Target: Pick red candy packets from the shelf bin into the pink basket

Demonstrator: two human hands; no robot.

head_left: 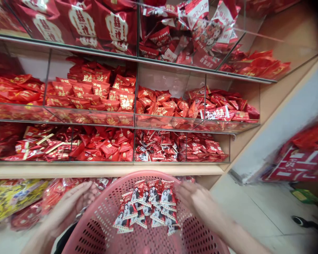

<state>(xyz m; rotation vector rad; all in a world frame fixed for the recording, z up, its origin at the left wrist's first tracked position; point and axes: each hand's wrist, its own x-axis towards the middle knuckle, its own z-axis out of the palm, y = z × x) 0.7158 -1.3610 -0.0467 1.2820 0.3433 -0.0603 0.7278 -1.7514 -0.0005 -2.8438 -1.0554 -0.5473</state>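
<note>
A pink perforated plastic basket (92, 215) sits low in front of me, tilted toward the shelves. Inside it lies a small heap of red-and-white wrapped candies (151, 204) printed with black-and-white figures. My left hand (71, 201) is just outside the basket's left rim, fingers stretched out, nothing visible in it. At the right rim is my right hand (196, 199), slightly blurred, its fingers extended over the edge near the candies. It shows no grip on any candy, and some fingertips are hard to make out.
Shelves with clear dividers (134, 141) hold several sorts of red packets. Below the wooden ledge (55, 171) are bagged goods, including a yellow bag (16, 201). On the right, red printed bags (299, 162) stand by the wall above the tiled floor (254, 211).
</note>
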